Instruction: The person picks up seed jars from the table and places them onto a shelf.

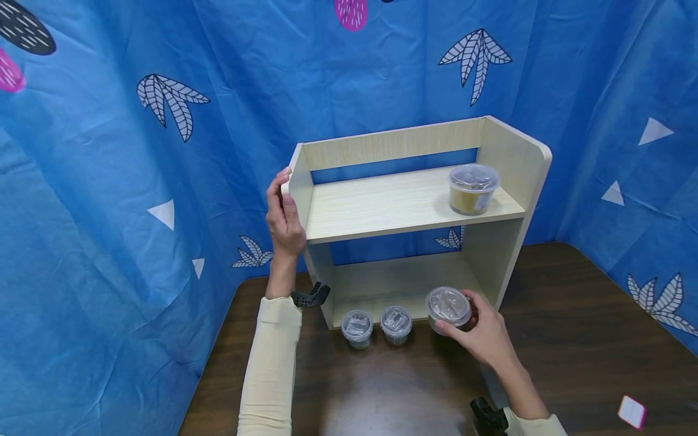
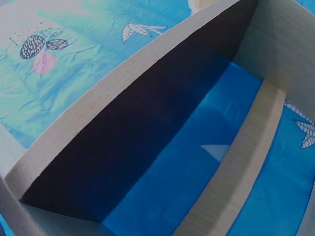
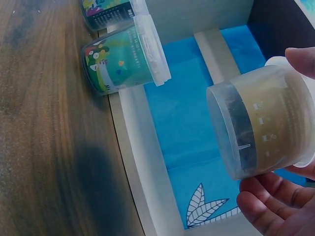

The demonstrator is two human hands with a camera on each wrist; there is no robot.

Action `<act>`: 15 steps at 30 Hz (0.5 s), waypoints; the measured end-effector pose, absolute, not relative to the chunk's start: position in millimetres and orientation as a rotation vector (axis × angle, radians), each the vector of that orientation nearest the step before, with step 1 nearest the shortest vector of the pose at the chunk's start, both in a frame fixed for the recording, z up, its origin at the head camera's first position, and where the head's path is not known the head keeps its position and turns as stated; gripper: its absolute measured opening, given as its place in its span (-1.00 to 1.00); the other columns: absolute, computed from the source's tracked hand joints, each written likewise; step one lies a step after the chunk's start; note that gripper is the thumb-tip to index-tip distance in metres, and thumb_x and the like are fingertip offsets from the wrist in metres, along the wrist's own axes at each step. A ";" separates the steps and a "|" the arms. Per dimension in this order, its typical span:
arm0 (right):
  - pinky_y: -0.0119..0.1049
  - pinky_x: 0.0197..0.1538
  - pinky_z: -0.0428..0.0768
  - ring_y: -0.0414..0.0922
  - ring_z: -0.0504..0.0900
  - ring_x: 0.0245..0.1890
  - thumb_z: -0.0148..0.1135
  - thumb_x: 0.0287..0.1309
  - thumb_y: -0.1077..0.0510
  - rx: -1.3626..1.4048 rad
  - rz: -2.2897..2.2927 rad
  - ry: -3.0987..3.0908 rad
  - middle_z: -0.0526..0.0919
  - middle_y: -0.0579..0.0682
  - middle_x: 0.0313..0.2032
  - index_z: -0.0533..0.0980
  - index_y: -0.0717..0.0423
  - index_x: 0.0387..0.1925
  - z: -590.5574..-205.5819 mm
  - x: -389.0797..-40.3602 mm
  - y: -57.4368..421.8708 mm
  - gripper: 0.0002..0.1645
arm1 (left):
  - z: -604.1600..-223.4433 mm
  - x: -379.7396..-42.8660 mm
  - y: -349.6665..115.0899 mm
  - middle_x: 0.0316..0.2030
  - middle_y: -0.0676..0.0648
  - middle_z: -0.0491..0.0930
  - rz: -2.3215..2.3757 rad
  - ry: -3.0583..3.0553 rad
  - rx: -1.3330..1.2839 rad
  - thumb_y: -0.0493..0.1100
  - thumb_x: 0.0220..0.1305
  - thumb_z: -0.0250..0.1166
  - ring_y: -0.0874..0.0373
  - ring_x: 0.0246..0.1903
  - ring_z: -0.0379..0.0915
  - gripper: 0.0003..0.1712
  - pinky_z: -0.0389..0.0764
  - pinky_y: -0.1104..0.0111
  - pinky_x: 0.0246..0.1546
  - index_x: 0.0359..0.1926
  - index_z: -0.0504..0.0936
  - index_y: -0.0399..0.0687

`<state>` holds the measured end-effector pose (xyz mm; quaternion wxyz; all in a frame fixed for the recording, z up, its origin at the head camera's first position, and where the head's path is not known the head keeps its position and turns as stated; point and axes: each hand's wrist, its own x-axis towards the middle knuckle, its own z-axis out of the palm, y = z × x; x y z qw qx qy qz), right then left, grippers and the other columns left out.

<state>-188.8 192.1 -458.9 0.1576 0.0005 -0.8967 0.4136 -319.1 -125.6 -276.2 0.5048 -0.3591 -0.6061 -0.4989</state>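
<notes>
A pale wooden two-tier shelf (image 1: 382,224) stands on the table. At its left side panel is my left hand (image 1: 286,227), gripping the front edge with the fingers along the outside and the thumb at the front. My right hand (image 1: 485,333) holds a lidded clear plastic tub (image 1: 448,306) in front of the lower tier, thumb on one side and fingers on the other. A tan and dark band runs round this tub (image 3: 270,120) in the right wrist view. The left wrist view shows the shelf's boards (image 2: 226,196) but hardly any of the hand.
Two smaller lidded cups (image 1: 357,327) (image 1: 396,324) stand side by side at the shelf's lower front edge. A larger yellowish tub (image 1: 473,189) sits on the upper tier, right side. A small white-and-pink piece (image 1: 632,412) lies on the dark table (image 1: 589,321). Blue curtain (image 1: 229,79) hangs behind.
</notes>
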 end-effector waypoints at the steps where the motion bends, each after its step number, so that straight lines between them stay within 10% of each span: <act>1: 0.08 -0.07 0.58 0.09 0.55 -0.13 0.52 -0.04 -0.19 0.003 1.186 -2.562 0.55 0.24 0.00 0.32 0.24 0.27 -458.5 -188.8 192.1 -0.01 | -276.2 -319.1 -125.7 0.16 -0.55 0.36 -1.204 -1.463 -0.866 -0.53 0.36 -0.15 -0.43 0.14 0.36 -0.67 0.45 0.15 0.19 0.11 0.24 -0.61; 15: 0.03 -0.09 0.60 0.08 0.56 -0.12 0.54 -0.07 -0.15 0.026 1.124 -2.524 0.56 0.24 0.02 0.32 0.26 0.26 -451.9 -187.8 191.3 -0.01 | -276.1 -319.6 -125.5 0.15 -0.56 0.36 -1.200 -1.462 -0.863 -0.54 0.33 -0.14 -0.44 0.14 0.36 -0.66 0.46 0.14 0.19 0.10 0.25 -0.61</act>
